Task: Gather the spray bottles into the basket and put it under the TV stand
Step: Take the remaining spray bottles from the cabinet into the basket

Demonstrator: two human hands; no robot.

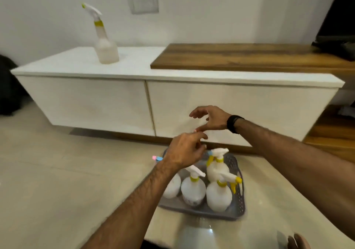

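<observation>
A grey perforated basket [238, 208] sits on the floor in front of the white TV stand [86, 102]. Several white spray bottles with yellow collars stand in it, such as one at the front right [219, 196] and one in the middle [193, 191]. A bottle at the left [172, 188] lies partly under my left forearm, and a pink and blue nozzle [157, 158] pokes out beside my wrist. My left hand [184, 150] hovers over the basket's back, fingers loosely curled, nothing seen in them. My right hand [209, 119] is spread open above it. Another spray bottle [105, 46] stands on the stand's top.
A brown wooden slab [240, 56] lies on the stand's right part. A dark gap [92, 132] runs between the stand's underside and the floor. A blurred translucent object [196, 231] lies near the bottom edge. A dark shape [7, 87] sits at the far left.
</observation>
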